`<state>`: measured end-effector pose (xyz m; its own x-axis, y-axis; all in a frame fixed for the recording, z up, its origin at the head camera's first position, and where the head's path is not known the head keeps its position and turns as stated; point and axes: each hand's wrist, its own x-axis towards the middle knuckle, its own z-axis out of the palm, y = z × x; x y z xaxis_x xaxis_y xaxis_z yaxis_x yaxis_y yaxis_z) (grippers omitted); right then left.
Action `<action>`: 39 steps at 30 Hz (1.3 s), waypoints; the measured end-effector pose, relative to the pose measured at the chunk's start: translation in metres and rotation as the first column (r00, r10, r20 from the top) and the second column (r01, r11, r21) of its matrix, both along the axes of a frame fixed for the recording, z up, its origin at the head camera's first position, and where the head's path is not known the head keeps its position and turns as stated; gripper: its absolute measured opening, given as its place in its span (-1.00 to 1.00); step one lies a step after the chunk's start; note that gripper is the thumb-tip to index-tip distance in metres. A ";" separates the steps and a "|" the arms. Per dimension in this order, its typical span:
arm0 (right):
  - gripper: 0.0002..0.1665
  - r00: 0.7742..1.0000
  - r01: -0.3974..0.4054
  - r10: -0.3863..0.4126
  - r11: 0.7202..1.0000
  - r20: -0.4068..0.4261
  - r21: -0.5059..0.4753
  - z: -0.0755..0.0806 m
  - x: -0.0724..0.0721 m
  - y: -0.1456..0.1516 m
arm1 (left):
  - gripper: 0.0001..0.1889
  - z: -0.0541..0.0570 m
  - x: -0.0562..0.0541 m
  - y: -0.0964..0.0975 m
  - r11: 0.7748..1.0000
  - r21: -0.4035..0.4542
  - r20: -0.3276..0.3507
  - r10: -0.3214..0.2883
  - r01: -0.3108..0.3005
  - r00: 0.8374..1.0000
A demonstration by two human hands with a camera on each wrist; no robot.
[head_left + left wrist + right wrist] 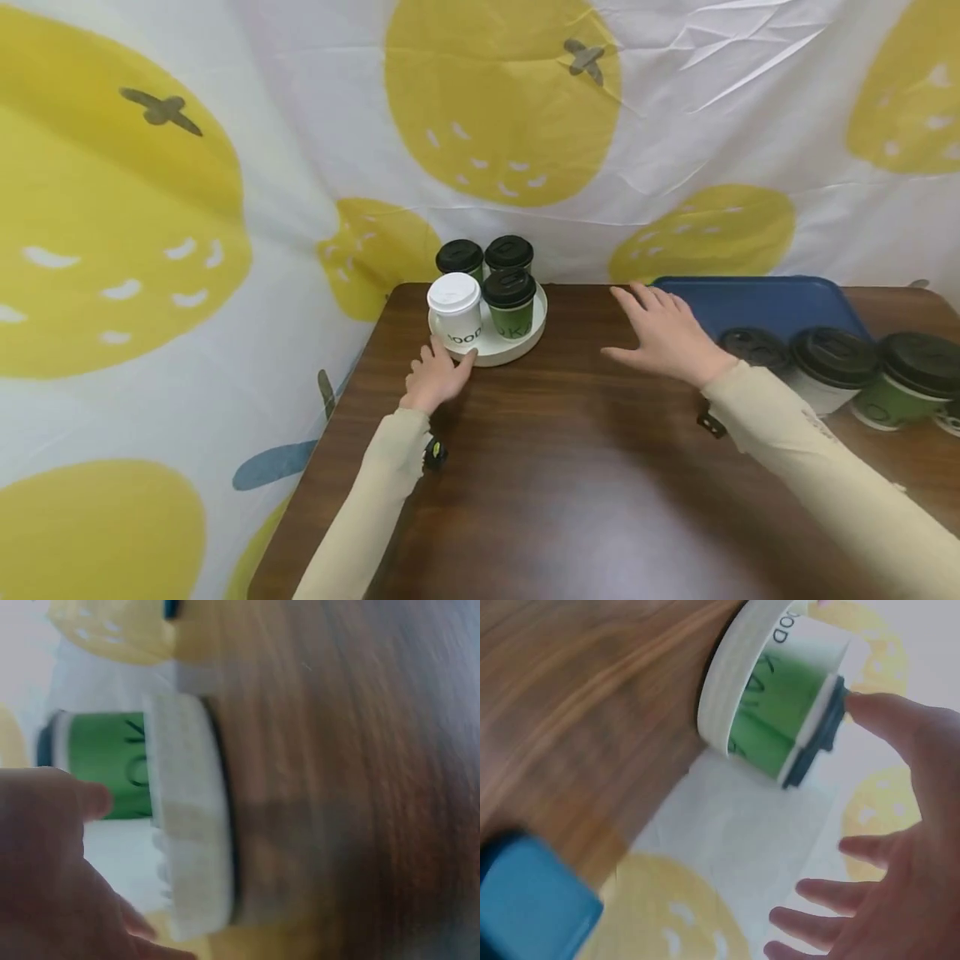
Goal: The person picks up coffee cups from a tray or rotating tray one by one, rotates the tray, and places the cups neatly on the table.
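Note:
A round white tray (501,353) near the table's far left corner carries several lidded paper cups. At its front stand a white cup with a white lid (454,310) and a green cup with a black lid (511,303); two black-lidded cups (483,257) are partly hidden behind. My left hand (437,379) is at the tray's near left side, fingers spread, close to the white cup; whether it touches is unclear. The right hand (666,332), fingers apart and holding nothing, hovers over the table between the round tray and a blue tray (750,302).
Several black-lidded cups, among them a white one (831,367) and a green one (903,379), stand at the right, partly behind my right forearm. A fruit-patterned cloth (525,108) hangs along the back and left edges of the brown wooden table (525,483).

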<state>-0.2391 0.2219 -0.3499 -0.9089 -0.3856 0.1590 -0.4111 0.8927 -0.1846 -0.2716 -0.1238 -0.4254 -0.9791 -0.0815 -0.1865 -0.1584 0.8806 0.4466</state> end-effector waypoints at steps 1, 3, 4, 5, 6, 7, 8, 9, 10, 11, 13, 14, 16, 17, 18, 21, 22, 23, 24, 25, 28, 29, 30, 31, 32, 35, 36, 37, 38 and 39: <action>0.10 1.000 -0.009 0.009 0.999 0.000 -0.033 -0.003 -0.007 -0.008 | 0.04 -0.004 -0.004 -0.001 1.000 0.006 0.010 0.014 -0.014 1.000; 0.09 1.000 -0.026 0.027 0.995 0.007 -0.095 -0.009 -0.020 -0.025 | 0.08 -0.009 -0.011 -0.003 0.999 0.022 0.014 0.031 -0.032 0.999; 0.09 0.999 -0.029 0.031 0.992 0.015 -0.121 -0.011 -0.027 -0.034 | 0.09 -0.011 -0.014 -0.003 0.999 0.027 0.012 0.039 -0.039 0.999; 0.09 0.999 -0.029 0.033 0.989 0.024 -0.145 -0.014 -0.033 -0.043 | 0.10 -0.013 -0.017 -0.004 0.999 0.027 0.009 0.043 -0.043 0.999; 0.09 0.999 -0.028 0.034 0.985 0.029 -0.172 -0.016 -0.039 -0.051 | 0.12 -0.014 -0.019 -0.005 0.999 0.028 0.003 0.046 -0.046 0.999; 0.10 0.999 -0.024 0.031 0.980 0.032 -0.196 -0.018 -0.045 -0.060 | 0.13 -0.015 -0.021 -0.006 0.998 0.030 -0.002 0.050 -0.050 0.999; 0.10 0.999 -0.019 0.026 0.977 0.033 -0.213 -0.019 -0.050 -0.068 | 0.15 -0.015 -0.022 -0.006 0.998 0.030 -0.001 0.051 -0.051 0.999; 0.11 0.999 -0.014 0.022 0.973 0.031 -0.231 -0.020 -0.056 -0.076 | 0.16 -0.015 -0.023 -0.006 0.998 0.027 0.004 0.050 -0.050 0.999; 0.11 0.999 -0.008 0.017 0.969 0.036 -0.245 -0.022 -0.061 -0.084 | 0.18 -0.016 -0.023 -0.007 0.998 0.026 0.014 0.050 -0.051 0.999; 0.12 0.999 -0.002 0.013 0.966 0.040 -0.260 -0.023 -0.067 -0.092 | 0.20 -0.017 -0.024 -0.008 0.999 0.021 0.027 0.048 -0.048 0.998; 0.12 0.999 0.009 0.005 0.961 0.049 -0.278 -0.025 -0.077 -0.106 | 0.22 -0.017 -0.023 -0.009 0.999 0.011 0.051 0.042 -0.042 0.998; 0.11 0.999 0.014 0.001 0.959 0.050 -0.282 -0.027 -0.082 -0.113 | 0.23 -0.017 -0.024 -0.009 0.999 0.005 0.060 0.039 -0.039 0.997; 0.09 0.998 0.027 -0.011 0.956 0.055 -0.293 -0.028 -0.091 -0.124 | 0.24 -0.017 -0.025 -0.009 0.999 -0.008 0.079 0.032 -0.031 0.996; 0.08 0.998 0.031 -0.016 0.954 0.053 -0.298 -0.030 -0.095 -0.129 | 0.25 -0.017 -0.025 -0.008 0.999 -0.017 0.090 0.028 -0.027 0.996; 0.06 0.999 0.032 -0.019 0.953 0.046 -0.301 -0.031 -0.099 -0.133 | 0.25 -0.017 -0.026 -0.008 0.999 -0.021 0.093 0.028 -0.026 0.995; 0.01 0.999 0.035 -0.023 0.948 0.040 -0.316 -0.036 -0.106 -0.144 | 0.24 -0.016 -0.027 -0.009 0.999 -0.037 0.109 0.028 -0.024 0.994; -0.01 0.999 0.039 -0.026 0.946 0.042 -0.322 -0.038 -0.108 -0.146 | 0.24 -0.017 -0.028 -0.009 0.999 -0.039 0.112 0.029 -0.025 0.993; -0.03 0.999 0.043 -0.031 0.944 0.042 -0.326 -0.041 -0.109 -0.148 | 0.24 -0.017 -0.028 -0.010 0.999 -0.036 0.108 0.033 -0.029 0.994; -0.04 0.998 0.047 -0.035 0.941 0.042 -0.335 -0.044 -0.111 -0.150 | 0.24 -0.017 -0.029 -0.010 0.999 -0.031 0.104 0.036 -0.033 0.994; -0.06 0.998 0.056 -0.044 0.938 0.042 -0.343 -0.047 -0.111 -0.149 | 0.24 -0.017 -0.029 -0.008 0.999 -0.027 0.106 0.035 -0.033 0.994; -0.08 0.997 0.075 -0.073 0.922 0.020 -0.380 -0.052 -0.112 -0.146 | 0.25 -0.018 -0.031 -0.003 0.999 -0.017 0.115 0.037 -0.035 0.993; -0.09 0.997 0.073 -0.076 0.917 0.008 -0.392 -0.052 -0.112 -0.145 | 0.26 -0.020 -0.033 -0.002 0.999 -0.023 0.119 0.039 -0.037 0.992; -0.09 0.997 0.070 -0.077 0.913 -0.002 -0.403 -0.052 -0.112 -0.145 | 0.26 -0.019 -0.034 0.000 0.999 -0.031 0.128 0.042 -0.039 0.991; -0.09 0.997 0.065 -0.077 0.910 -0.011 -0.410 -0.051 -0.112 -0.145 | 0.25 -0.018 -0.034 0.001 0.998 -0.033 0.128 0.049 -0.045 0.991; -0.10 0.997 0.063 -0.077 0.908 -0.018 -0.414 -0.050 -0.112 -0.145 | 0.25 -0.017 -0.034 0.001 0.998 -0.045 0.134 0.052 -0.046 0.990; -0.10 0.996 0.069 -0.083 0.909 -0.018 -0.412 -0.047 -0.109 -0.145 | 0.24 -0.012 -0.032 0.002 0.997 -0.054 0.132 0.054 -0.047 0.990; -0.09 0.996 0.073 -0.086 0.909 -0.016 -0.410 -0.046 -0.109 -0.145 | 0.23 -0.008 -0.030 0.003 0.998 -0.049 0.131 0.051 -0.045 0.990; -0.09 0.996 0.076 -0.089 0.910 -0.013 -0.408 -0.045 -0.108 -0.145 | 0.23 -0.006 -0.028 0.004 0.998 -0.042 0.125 0.050 -0.045 0.991; -0.09 0.996 0.077 -0.090 0.911 -0.013 -0.406 -0.044 -0.108 -0.145 | 0.23 -0.004 -0.028 0.004 0.998 -0.043 0.127 0.048 -0.043 0.991; -0.09 0.996 0.077 -0.089 0.910 -0.012 -0.408 -0.043 -0.108 -0.146 | 0.22 -0.002 -0.027 0.004 0.998 -0.043 0.128 0.049 -0.043 0.991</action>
<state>-0.3471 0.0763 -0.3926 -0.9271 -0.2051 0.3138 -0.3498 0.7741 -0.5277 -0.2982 -0.1199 -0.4275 -0.9420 -0.1358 -0.3068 -0.2532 0.8877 0.3845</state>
